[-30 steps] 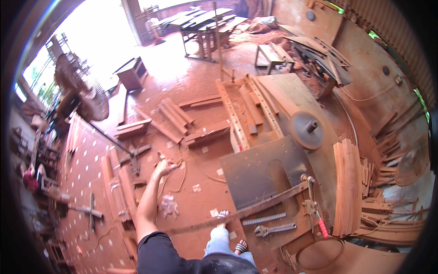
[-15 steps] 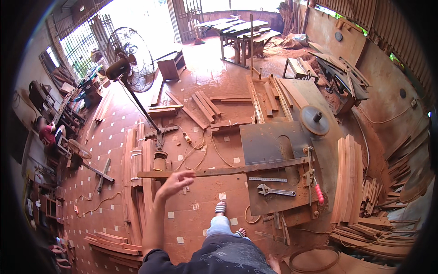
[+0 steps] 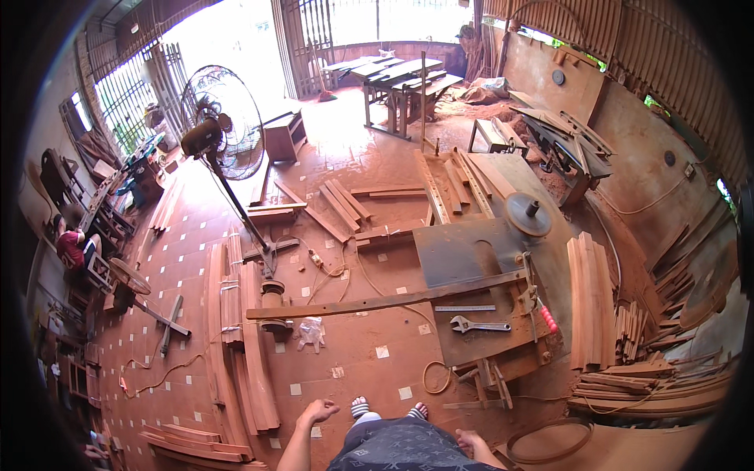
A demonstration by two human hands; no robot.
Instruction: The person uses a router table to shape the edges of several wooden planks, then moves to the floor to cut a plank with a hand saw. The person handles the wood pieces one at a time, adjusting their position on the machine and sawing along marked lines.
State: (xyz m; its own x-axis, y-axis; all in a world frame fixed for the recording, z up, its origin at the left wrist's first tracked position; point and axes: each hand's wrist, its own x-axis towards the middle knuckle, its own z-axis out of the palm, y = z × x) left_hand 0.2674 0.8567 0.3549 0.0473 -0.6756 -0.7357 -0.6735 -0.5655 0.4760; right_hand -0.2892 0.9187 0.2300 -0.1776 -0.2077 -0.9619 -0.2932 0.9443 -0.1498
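My left hand [image 3: 320, 410] hangs low beside my body, its fingers loosely stretched and nothing in them. On the other side my right hand [image 3: 470, 441] is also down, partly seen, fingers loosely apart and empty. Ahead stands a machine table with a dark metal top [image 3: 448, 255]. A long wooden bar [image 3: 377, 304] lies across it and sticks out far to the left. A clamp with a pink-red handle [image 3: 548, 318] sits at the bar's right end. On the near part of the table rest a steel ruler [image 3: 465, 308] and an adjustable wrench [image 3: 481, 324].
Long boards [image 3: 259, 353] are stacked on the tiled floor at left, near a standing fan [image 3: 224, 129]. A crumpled clear plastic bag [image 3: 311, 334] lies under the bar. Upright planks [image 3: 591, 306] stand at right. A seated person [image 3: 72, 247] is far left. Cords trail across the floor.
My left hand has dropped from beside the wooden bar down to my side. My right hand shows more now. The view has shifted, and both feet now stand side by side.
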